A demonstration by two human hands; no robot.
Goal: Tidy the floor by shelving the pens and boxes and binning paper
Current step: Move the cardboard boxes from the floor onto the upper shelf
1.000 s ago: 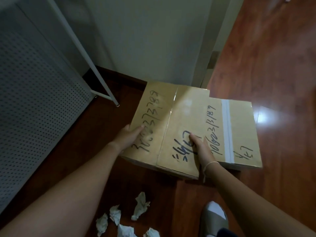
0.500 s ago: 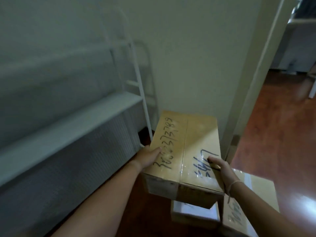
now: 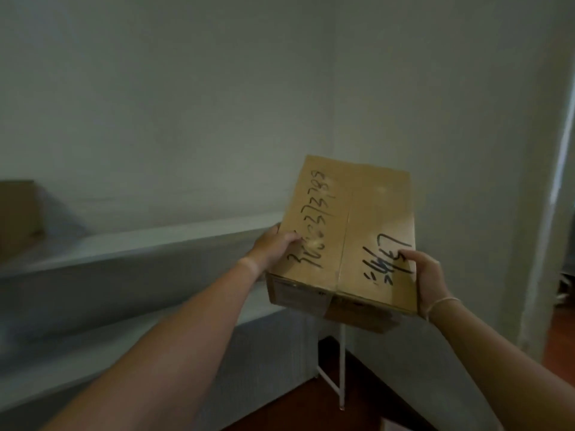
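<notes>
From the head view, a person holds a brown cardboard box (image 3: 348, 241) up in the air with both hands. The left hand (image 3: 270, 245) grips the box's left side, with the thumb curled over onto the top. The right hand (image 3: 427, 279) grips the right side near the front corner, fingers curled on the top. A thin band (image 3: 441, 303) sits on the right wrist. The box has black writing on its lid and a seam running down the middle. It tilts a little, with the far end higher.

The box is in front of a pale wall (image 3: 217, 104), just beside the right end of a white shelf (image 3: 140, 244). It does not rest on the shelf. The shelf looks blurry. Another brown box (image 3: 18, 216) sits on it far to the left, well apart from the held one. Under the shelf is a white panel with tiny holes (image 3: 270, 353). A thin white leg (image 3: 342, 365) goes down to the dark red-brown wood floor (image 3: 295, 412). On the right is a pale door frame (image 3: 557, 181).
</notes>
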